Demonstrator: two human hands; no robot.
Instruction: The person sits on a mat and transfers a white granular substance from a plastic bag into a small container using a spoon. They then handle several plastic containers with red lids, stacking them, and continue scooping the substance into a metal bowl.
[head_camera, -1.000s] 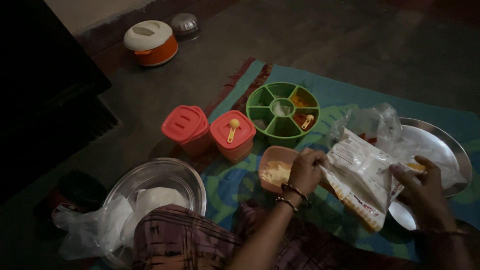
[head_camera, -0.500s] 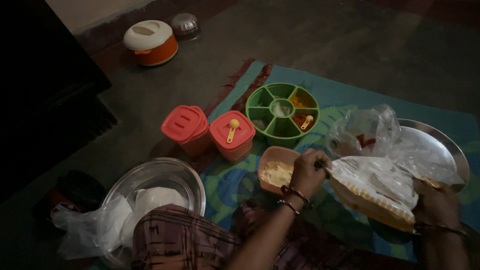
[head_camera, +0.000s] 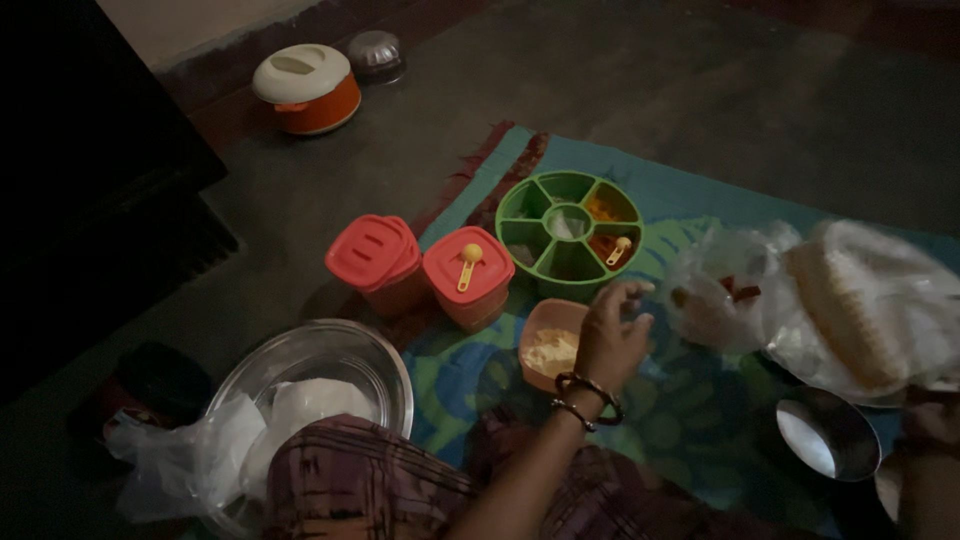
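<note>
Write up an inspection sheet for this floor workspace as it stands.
Surface: patterned blue-green mat spread on a dark floor.
Job's things: small orange bowl holding pale powder; blurred food packet lying over a steel plate at the right.
Clutter: green divided spice tray; two red-lidded tubs, a yellow spoon on one; steel basin with white bags; clear bag; small steel cup.
Hands: left hand open over the orange bowl, holding nothing; right hand at the frame edge, too dark to judge.
Cables: nothing seen.
Surroundings: orange pot with cream lid and steel bowl by the wall.
</note>
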